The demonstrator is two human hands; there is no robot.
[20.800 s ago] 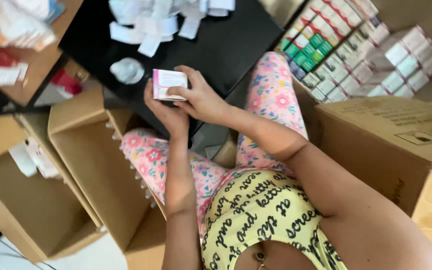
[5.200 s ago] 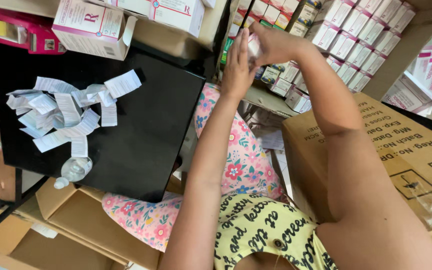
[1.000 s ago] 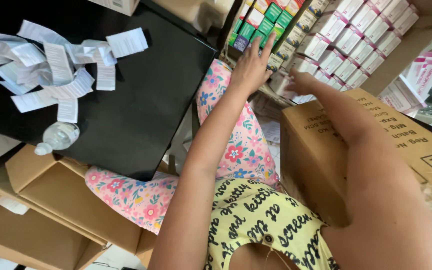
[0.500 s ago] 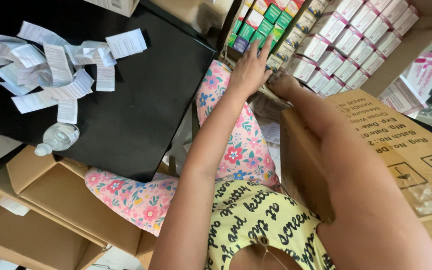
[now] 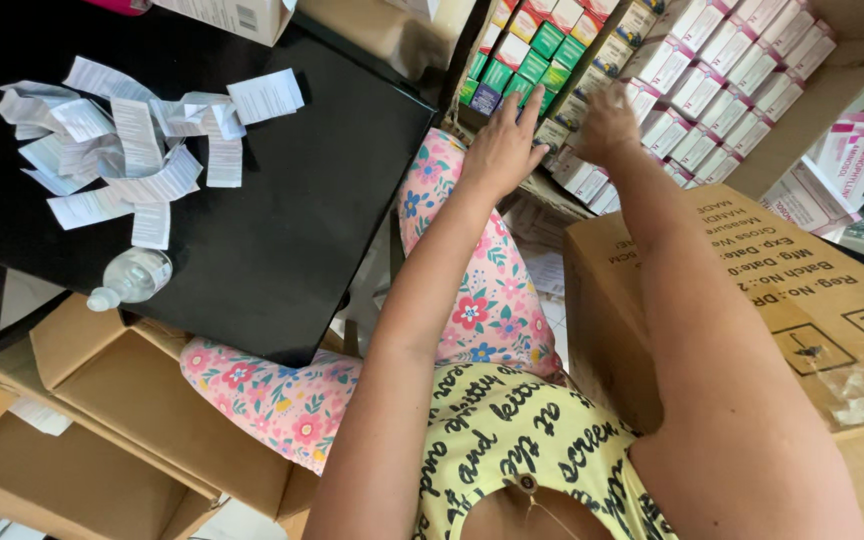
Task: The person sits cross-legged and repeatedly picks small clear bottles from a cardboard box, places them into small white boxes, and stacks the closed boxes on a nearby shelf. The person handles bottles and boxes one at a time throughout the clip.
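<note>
Both arms outstretched — left hand (image 5: 500, 150) and right hand (image 5: 607, 122) on small cartons (image 5: 652, 95)

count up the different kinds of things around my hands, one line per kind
Hands at the packed small boxes: 2, left hand, right hand
Open carton of small boxes: 1
Clear bottle: 1
Black tabletop: 1
Pile of paper slips: 1
Total: 6

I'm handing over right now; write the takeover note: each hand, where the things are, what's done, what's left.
Left hand: open, fingertips on the green packs at the edge of the open carton of small boxes.
Right hand: over the white-and-pink boxes; its grip can't be seen.
Done: boxes stand in rows in the carton.
Left: folded paper leaflets heaped loose on the black table, clear bottle beside them.
</note>
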